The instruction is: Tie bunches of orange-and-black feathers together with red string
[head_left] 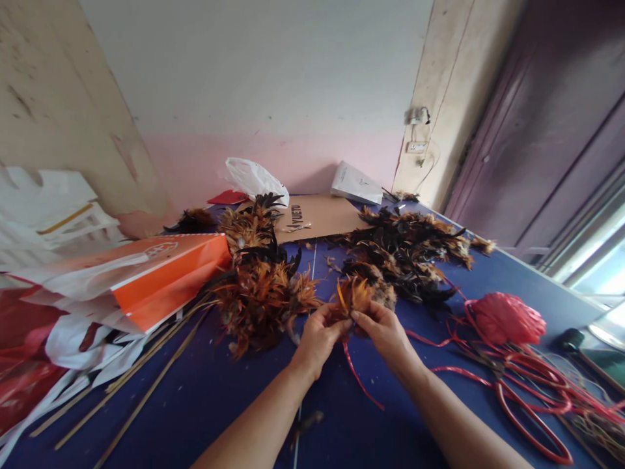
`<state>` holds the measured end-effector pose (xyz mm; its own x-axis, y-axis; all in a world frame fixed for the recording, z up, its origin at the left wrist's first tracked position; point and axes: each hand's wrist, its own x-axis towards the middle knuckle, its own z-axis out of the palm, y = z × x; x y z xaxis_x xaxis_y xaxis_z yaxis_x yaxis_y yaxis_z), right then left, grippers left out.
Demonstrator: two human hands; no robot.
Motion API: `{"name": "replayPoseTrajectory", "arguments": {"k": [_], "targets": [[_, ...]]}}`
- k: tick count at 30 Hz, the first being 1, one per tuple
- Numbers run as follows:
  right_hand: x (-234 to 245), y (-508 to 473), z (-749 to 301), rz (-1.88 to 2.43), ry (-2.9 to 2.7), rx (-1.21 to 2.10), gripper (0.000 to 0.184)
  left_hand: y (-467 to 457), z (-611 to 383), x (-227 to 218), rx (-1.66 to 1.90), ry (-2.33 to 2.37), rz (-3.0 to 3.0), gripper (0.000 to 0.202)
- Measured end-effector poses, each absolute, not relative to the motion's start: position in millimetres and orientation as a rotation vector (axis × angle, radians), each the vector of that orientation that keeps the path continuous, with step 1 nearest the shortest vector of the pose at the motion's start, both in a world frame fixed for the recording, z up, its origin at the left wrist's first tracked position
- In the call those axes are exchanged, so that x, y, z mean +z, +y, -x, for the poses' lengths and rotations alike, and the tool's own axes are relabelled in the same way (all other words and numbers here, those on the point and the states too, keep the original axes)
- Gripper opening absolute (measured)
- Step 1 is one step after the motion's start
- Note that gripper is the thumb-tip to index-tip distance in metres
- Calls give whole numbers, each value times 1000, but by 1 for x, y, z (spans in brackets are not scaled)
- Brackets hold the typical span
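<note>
Both my hands meet around a small bunch of orange-brown feathers [355, 294] above the blue table. My left hand [319, 335] pinches its lower left side, thumb towards the other thumb. From the right, my right hand [385, 327] closes its thumb and fingers on the same bunch. A strand of red plastic twine [359, 374] hangs below the hands; where it meets the feathers is hidden. Just left lies a large pile of reddish-brown feathers [261, 296]. Darker feathers [405, 251] are heaped beyond my right hand.
Red-handled scissors [530, 423] and a ball of red twine [508, 318] lie on the right. An orange and white bag [161, 293] and thin sticks [141, 371] occupy the left. Flat cardboard [327, 218], a white plastic bag [256, 179] and a white box [356, 184] are at the back.
</note>
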<state>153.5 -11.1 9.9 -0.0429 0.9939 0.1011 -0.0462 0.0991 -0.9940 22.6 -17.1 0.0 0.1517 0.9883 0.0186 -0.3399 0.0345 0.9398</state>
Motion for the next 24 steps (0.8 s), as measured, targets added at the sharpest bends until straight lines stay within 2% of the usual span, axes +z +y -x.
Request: {"name": "replayPoseTrajectory", "arguments": {"k": [7, 13, 19, 24], "targets": [[11, -12, -154, 1067, -1268, 1139, 28, -16, -24, -1, 1224, 873, -1002, 15], [11, -12, -152, 1056, -1260, 1172, 28, -10, -17, 1, 1323, 988, -1103, 14], [13, -9, -159, 1214, -1304, 1065, 30, 9, 26, 13, 1555, 1297, -1317, 25], [5, -1, -168, 1299, -1414, 920, 30, 15, 62, 23, 1533, 1845, -1693, 19]]}}
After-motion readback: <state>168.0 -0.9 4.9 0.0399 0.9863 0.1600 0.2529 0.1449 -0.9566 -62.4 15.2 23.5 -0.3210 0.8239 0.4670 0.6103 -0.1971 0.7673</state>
